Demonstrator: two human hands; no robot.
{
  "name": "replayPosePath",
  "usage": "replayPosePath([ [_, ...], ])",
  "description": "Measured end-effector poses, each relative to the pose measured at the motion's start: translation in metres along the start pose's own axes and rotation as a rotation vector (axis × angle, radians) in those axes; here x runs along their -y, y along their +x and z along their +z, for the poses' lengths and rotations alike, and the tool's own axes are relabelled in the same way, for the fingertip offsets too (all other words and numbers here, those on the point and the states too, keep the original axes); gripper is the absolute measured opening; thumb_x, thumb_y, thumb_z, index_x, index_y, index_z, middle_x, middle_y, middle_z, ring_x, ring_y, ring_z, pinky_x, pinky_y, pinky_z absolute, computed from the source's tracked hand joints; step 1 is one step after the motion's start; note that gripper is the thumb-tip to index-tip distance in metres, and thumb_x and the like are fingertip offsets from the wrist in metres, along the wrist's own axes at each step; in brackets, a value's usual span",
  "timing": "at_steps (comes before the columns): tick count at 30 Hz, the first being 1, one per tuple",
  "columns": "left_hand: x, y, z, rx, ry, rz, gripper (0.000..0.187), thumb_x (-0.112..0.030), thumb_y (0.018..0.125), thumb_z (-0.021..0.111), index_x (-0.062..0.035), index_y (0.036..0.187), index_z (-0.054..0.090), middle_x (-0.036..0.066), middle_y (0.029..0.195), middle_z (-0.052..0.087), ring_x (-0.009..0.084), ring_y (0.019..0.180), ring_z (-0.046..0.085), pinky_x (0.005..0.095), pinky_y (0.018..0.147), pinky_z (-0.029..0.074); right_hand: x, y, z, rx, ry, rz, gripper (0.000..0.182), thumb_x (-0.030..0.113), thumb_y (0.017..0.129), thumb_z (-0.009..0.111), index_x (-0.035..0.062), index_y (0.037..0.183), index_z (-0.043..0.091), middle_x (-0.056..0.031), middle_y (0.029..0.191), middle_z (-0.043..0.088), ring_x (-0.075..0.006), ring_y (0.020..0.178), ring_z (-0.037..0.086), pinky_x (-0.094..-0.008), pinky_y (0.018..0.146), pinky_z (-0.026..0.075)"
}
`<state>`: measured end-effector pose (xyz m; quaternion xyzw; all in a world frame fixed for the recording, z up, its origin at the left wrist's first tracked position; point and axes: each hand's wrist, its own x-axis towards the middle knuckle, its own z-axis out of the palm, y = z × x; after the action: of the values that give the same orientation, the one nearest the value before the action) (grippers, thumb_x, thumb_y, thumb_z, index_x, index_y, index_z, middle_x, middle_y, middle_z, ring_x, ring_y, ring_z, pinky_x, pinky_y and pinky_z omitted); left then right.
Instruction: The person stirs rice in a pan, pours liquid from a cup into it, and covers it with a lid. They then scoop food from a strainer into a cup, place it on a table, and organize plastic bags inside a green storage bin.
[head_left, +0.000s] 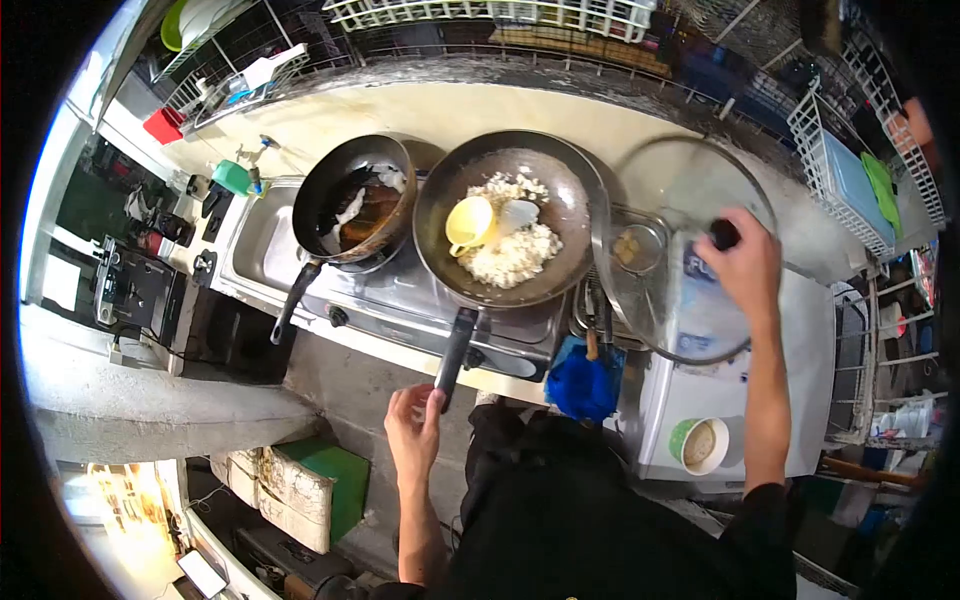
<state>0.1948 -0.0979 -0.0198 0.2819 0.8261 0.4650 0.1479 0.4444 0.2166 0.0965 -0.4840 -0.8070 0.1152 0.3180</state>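
My right hand (742, 262) grips the black knob (724, 235) of a large glass lid (700, 170), tilted over the counter right of the stove. My left hand (412, 425) is closed at the end of the black handle (459, 355) of a wok (577, 190), the thumb against it. White rice (510, 262) lies in the wok. A yellow cup (470, 220) rests in the rice, beside a pale, translucent piece (518, 214) whose kind I cannot make out. Left of it, a smaller frying pan (350, 150) holds dark oil and some whitish pieces.
Both pans sit on a steel gas stove (400, 305), beside a sink (258, 245) on the left. A green-and-white paper cup (699, 445) stands on the white surface at right. A blue cloth (582, 385) hangs at the counter's front. Wire racks (500, 12) line the back.
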Motion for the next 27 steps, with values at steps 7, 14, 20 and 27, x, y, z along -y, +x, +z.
replayPosePath([
  [7, 0.028, 0.015, -0.032, 0.016, 0.023, -0.016, 0.019, -0.018, 0.083, 0.065, 0.0009, 0.087, 0.064, 0.012, 0.077, 0.061, 0.0205, 0.069, 0.059, 0.0306, 0.063, 0.045, 0.111, 0.065, 0.152, 0.357, 0.133, 0.032, 0.038, 0.031, 0.063, 0.077, 0.0048, 0.085, 0.06, -0.0134, 0.077, 0.065, -0.0266, 0.072, 0.064, -0.0356, 0.065, 0.049],
  [14, 0.069, 0.037, -0.064, 0.056, 0.036, -0.089, 0.019, -0.018, 0.083, 0.064, 0.0014, 0.087, 0.064, 0.013, 0.078, 0.061, 0.0213, 0.068, 0.061, 0.0307, 0.063, 0.047, 0.112, 0.07, 0.253, 0.403, -0.053, 0.008, 0.052, 0.039, 0.062, 0.075, 0.0006, 0.093, 0.059, -0.0186, 0.087, 0.065, -0.0316, 0.081, 0.063, -0.0394, 0.075, 0.049],
  [20, 0.073, 0.072, -0.062, 0.179, 0.04, -0.05, 0.021, -0.019, 0.085, 0.064, 0.0016, 0.088, 0.064, 0.013, 0.078, 0.061, 0.021, 0.069, 0.06, 0.0303, 0.064, 0.047, 0.09, 0.049, 0.277, 0.442, 0.07, 0.011, 0.053, 0.031, 0.067, 0.076, 0.0005, 0.105, 0.056, -0.0202, 0.096, 0.064, -0.033, 0.09, 0.062, -0.0401, 0.079, 0.05],
  [27, 0.062, 0.098, -0.054, 0.258, 0.054, -0.025, 0.022, -0.019, 0.087, 0.061, 0.0028, 0.09, 0.062, 0.01, 0.078, 0.063, 0.0149, 0.069, 0.057, 0.0263, 0.063, 0.045, 0.022, -0.002, 0.158, -0.159, 0.364, 0.356, 0.03, 0.032, 0.084, 0.061, 0.0045, 0.095, 0.062, -0.0173, 0.076, 0.064, -0.0315, 0.074, 0.064, -0.0442, 0.068, 0.048],
])
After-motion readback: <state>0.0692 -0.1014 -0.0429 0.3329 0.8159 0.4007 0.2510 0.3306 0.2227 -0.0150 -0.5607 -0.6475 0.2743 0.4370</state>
